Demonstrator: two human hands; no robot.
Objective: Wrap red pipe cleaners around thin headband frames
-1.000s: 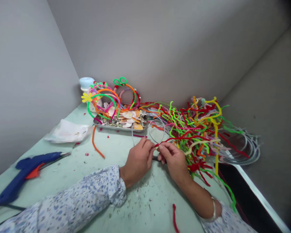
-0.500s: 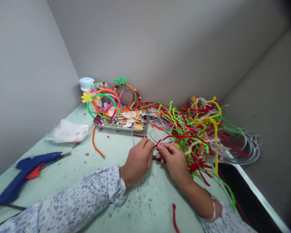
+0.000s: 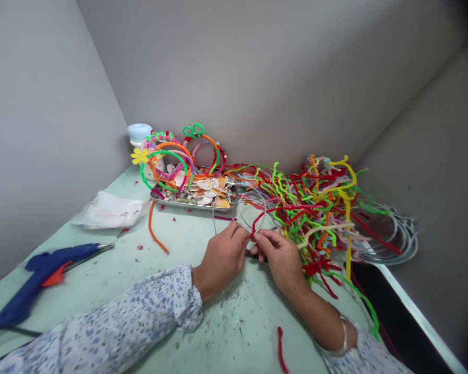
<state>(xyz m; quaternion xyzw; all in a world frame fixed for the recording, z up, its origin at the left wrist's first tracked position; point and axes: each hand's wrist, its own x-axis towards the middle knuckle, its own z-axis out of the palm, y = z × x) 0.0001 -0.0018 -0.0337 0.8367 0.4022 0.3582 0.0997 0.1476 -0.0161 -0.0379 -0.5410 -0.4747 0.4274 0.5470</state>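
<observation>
My left hand (image 3: 223,255) and my right hand (image 3: 280,258) meet fingertip to fingertip above the table. A red pipe cleaner (image 3: 273,209) rises from the pinch between them, then bends over to the right toward the pile. The right thumb and forefinger are closed on its lower end. The left fingers are closed at the same spot, beside a thin grey headband (image 3: 264,210) whose curve stands up behind the hands. The exact hold is hidden by the fingers. A dark object shows partly beneath the fingertips; I cannot make out what it is.
A metal tray (image 3: 195,206) holds shells and finished colourful headbands (image 3: 175,145). Tangled pipe cleaners (image 3: 312,208) lie at right, beside bare headbands (image 3: 407,241). A blue glue gun (image 3: 42,275), a plastic bag (image 3: 111,210) and a red pipe cleaner piece (image 3: 281,350) are on the table.
The red pipe cleaner's part near the fingers has swung from a low slope to almost upright, with its far part now bent to the right. Both hands stay nearly in place.
</observation>
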